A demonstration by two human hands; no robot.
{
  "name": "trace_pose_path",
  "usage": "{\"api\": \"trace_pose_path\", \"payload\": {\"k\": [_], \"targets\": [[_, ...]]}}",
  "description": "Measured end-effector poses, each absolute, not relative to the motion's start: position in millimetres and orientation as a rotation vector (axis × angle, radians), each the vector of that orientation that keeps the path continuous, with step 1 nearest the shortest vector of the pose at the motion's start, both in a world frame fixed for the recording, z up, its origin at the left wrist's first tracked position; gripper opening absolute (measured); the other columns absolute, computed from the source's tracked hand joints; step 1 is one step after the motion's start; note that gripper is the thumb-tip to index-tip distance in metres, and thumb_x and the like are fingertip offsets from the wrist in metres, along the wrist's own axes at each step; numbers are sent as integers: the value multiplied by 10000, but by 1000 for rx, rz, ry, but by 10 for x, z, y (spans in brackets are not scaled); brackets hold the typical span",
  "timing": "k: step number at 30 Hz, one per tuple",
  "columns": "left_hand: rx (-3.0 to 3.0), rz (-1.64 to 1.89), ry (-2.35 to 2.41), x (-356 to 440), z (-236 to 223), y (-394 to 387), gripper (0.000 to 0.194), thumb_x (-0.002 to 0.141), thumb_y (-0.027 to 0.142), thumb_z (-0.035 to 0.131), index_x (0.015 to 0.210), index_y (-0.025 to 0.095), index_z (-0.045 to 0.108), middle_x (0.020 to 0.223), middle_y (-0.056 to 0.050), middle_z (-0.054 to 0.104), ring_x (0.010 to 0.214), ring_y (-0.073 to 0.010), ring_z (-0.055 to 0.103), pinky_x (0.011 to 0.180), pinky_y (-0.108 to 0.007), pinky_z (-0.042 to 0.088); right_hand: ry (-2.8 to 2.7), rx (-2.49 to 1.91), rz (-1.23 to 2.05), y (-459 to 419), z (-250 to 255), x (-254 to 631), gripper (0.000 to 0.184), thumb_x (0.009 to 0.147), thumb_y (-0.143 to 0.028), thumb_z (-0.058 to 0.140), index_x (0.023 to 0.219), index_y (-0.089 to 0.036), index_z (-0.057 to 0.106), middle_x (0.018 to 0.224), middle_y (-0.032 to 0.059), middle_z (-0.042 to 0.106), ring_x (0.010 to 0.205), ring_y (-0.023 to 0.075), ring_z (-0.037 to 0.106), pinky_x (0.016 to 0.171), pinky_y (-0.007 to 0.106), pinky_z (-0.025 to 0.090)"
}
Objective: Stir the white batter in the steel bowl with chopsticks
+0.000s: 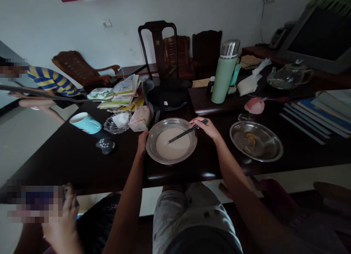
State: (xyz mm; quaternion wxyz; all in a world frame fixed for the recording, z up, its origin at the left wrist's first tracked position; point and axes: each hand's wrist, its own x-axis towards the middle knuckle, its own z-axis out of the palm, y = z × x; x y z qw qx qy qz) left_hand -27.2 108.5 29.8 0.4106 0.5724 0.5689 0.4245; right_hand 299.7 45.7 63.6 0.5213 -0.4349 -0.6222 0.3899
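Note:
A round metal bowl [150, 148] stands on the dark table near its front edge, with a pale, creamy liquid [164, 150] in it. My left hand [142, 142] grips the bowl's left rim. In my right hand [207, 127], at the bowl's upper right, is a pair of dark chopsticks [184, 133]. They slant down to the left, and their tips are in the liquid. To the right, a wider metal dish [264, 142] holds several small yellowish-brown pieces [250, 137].
Left of the bowl are a light-blue mug [85, 123], a glass dish [109, 127], a tissue pack [139, 118] and a grey paw-print object [105, 146]. Behind stand a green thermos [224, 76] and a glass teapot [290, 76]. Other people sit at left and right.

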Motion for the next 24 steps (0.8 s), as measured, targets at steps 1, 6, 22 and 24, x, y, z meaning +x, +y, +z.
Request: {"api": "trace_pose_path", "payload": {"k": [1,6,22,24], "targets": [[1413,1112,1417,-273,284,1086,272,918,411,564,935,154,650,905,-28,669,855,-214,632,680,-324,528,-1475,-1052,901,459,636,3003,366,885,-541,560,938,-218,725,835,39,775,810,189,684,642,268,455],[1390,1196,1345,-272,269,1067,340,912,314,510,616,146,493,603,29,463,576,-93,440,567,-221,404,-1399,-1094,844,468,633,3044,426,886,-582,525,893,-203,721,706,43,755,663,174,653,556,268,413],[1406,1258,1276,-256,307,1047,284,807,282,484,551,184,410,551,35,386,573,-105,327,522,-221,314,-1475,-1036,945,460,657,3024,358,886,-526,562,930,-214,732,790,35,768,771,181,674,610,262,433],[1409,1256,1274,-262,303,1052,279,806,277,487,553,184,413,553,34,388,575,-106,330,523,-220,317,-1432,-1058,883,461,657,3049,354,889,-524,560,930,-215,728,788,32,768,765,177,671,607,260,425]]}}
